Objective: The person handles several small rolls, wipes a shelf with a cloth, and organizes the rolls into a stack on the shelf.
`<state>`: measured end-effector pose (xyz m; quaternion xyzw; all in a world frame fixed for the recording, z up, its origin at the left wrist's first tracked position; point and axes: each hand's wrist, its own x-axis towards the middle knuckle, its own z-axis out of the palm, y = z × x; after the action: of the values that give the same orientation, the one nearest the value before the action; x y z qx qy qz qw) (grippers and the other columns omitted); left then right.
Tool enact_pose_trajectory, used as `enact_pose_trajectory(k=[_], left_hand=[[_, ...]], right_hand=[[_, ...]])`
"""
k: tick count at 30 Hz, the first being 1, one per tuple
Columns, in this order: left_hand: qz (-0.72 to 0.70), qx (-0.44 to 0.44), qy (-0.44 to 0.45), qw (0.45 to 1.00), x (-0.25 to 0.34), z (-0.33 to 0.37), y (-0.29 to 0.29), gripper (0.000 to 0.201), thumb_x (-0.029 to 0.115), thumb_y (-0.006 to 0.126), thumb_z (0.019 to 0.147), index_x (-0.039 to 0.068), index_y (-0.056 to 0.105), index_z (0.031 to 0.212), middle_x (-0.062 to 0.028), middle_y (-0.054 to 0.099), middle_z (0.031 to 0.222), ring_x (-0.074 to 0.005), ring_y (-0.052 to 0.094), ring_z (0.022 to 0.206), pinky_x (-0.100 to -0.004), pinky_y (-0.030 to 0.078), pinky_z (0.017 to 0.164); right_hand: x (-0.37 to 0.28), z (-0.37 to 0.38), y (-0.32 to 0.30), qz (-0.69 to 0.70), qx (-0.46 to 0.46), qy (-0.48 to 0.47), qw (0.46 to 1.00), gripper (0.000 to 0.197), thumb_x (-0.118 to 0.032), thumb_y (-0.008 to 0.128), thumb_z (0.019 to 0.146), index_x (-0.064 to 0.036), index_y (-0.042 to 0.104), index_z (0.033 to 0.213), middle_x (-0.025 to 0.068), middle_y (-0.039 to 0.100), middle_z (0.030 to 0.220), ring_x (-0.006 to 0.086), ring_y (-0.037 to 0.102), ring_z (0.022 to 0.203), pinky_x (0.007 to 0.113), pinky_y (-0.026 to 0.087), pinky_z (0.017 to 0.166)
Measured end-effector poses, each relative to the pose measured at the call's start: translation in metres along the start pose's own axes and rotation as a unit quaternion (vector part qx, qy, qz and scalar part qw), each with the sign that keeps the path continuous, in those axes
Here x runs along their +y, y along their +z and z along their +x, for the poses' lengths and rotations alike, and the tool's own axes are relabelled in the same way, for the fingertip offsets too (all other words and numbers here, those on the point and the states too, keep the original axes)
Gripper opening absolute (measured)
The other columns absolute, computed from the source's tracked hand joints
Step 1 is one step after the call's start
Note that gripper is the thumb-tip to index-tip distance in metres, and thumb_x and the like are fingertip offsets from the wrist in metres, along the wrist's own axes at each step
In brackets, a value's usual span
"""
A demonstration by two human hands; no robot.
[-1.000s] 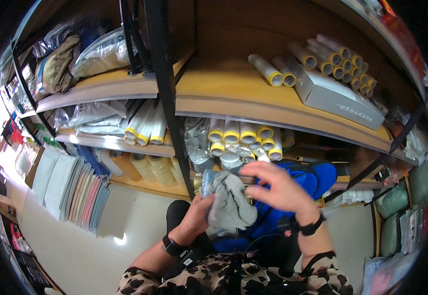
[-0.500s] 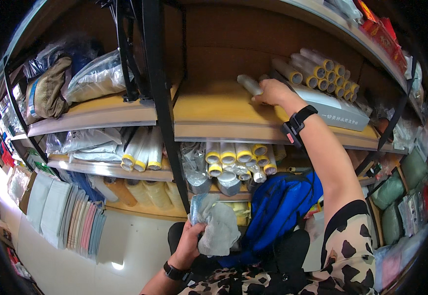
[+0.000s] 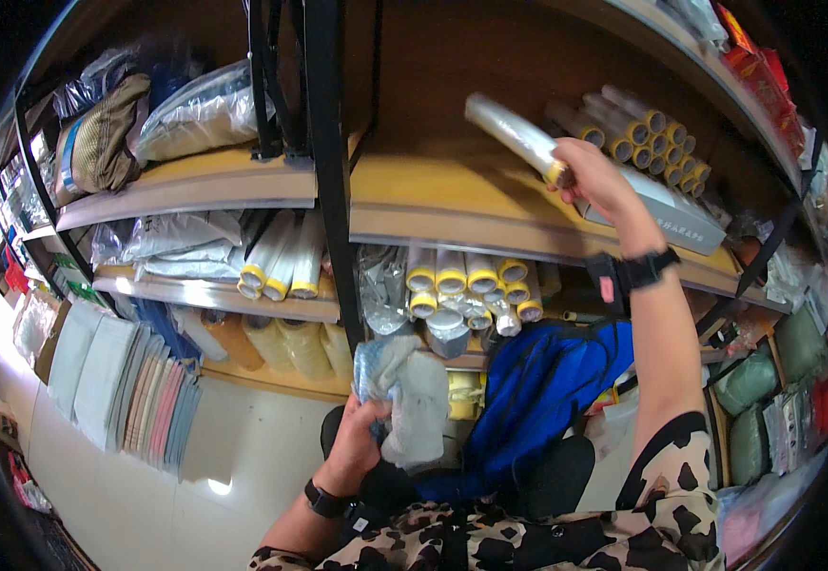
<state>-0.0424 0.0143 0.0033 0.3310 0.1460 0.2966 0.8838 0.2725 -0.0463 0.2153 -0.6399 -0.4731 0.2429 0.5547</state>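
Gripped near its yellow-ringed end by my right hand (image 3: 593,179), a roll of plastic-covered film (image 3: 516,135) tilts up and leftward above the upper wooden shelf (image 3: 414,195). The roll is slightly blurred. Behind that hand, on the same shelf, several similar rolls (image 3: 656,143) lie stacked with yellow ends outward, beside a long grey box (image 3: 685,226) partly hidden by my wrist. Low in front of me, my left hand (image 3: 353,440) is closed on a crumpled grey cloth (image 3: 416,404) with a bluish part along its left side.
More yellow-ended rolls (image 3: 466,274) fill the lower shelf. A blue backpack (image 3: 552,390) stands below them. A black shelf post (image 3: 323,124) divides the bays. At left, folded cloths (image 3: 114,376) stand in a row above the tiled floor, and a clear bag (image 3: 206,114) rests on a shelf.
My right hand has lifted the roll off the upper shelf and moved slightly right with it. The left hand keeps the cloth and has shifted a little left.
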Motion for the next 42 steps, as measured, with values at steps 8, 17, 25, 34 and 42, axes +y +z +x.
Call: enact_pose_trajectory(k=[8,17,25,34,42], left_hand=[[-0.018,-0.091,0.107,0.990,0.002,0.009,0.033,0.051,0.018,0.054,0.079,0.004,0.034,0.124,-0.0058,0.049,0.112,-0.0181,0.049,0.100,-0.0317,0.041,0.084],[0.620,-0.110,0.300,0.717,-0.016,0.011,0.053,0.060,0.015,0.064,0.073,-0.001,0.035,0.123,-0.0163,0.035,0.122,-0.0240,0.038,0.112,-0.0318,0.029,0.093],[0.156,-0.038,0.115,0.980,0.003,0.025,0.062,0.061,0.006,0.061,0.073,0.003,0.029,0.125,-0.0059,0.050,0.107,-0.0138,0.049,0.096,-0.0264,0.040,0.082],[0.138,-0.083,0.012,0.987,0.005,0.033,0.041,0.040,0.013,0.058,0.077,0.003,0.046,0.114,-0.0023,0.057,0.096,-0.0102,0.054,0.084,-0.0238,0.042,0.077],[0.061,-0.028,0.000,0.998,-0.013,0.035,0.030,0.035,0.021,0.051,0.083,0.004,0.047,0.113,-0.0036,0.058,0.095,-0.0119,0.056,0.084,-0.0253,0.044,0.076]], right_hand=[[0.108,-0.161,0.100,0.272,-0.094,0.064,0.955,0.061,-0.018,0.051,0.076,0.0015,0.026,0.128,0.0151,0.042,0.117,0.0202,0.052,0.096,0.028,0.049,0.062],[0.123,-0.188,0.147,-0.201,0.002,-0.129,0.971,0.084,-0.010,0.060,0.063,0.0016,0.013,0.132,0.0246,0.039,0.112,0.0380,0.044,0.099,0.038,0.040,0.084],[0.137,-0.205,0.149,-0.041,-0.096,-0.060,0.993,0.080,-0.016,0.057,0.069,-0.0001,0.012,0.134,0.0166,0.031,0.128,0.0250,0.036,0.115,0.032,0.030,0.094],[0.154,-0.206,0.131,0.330,-0.208,0.120,0.913,0.084,-0.027,0.061,0.064,-0.0004,0.019,0.131,0.0108,0.045,0.099,0.0168,0.048,0.080,0.026,0.038,0.070],[0.160,-0.206,0.134,0.450,-0.245,0.167,0.842,0.080,-0.029,0.062,0.060,-0.0012,0.027,0.127,0.0125,0.050,0.083,0.0198,0.051,0.058,0.028,0.041,0.051]])
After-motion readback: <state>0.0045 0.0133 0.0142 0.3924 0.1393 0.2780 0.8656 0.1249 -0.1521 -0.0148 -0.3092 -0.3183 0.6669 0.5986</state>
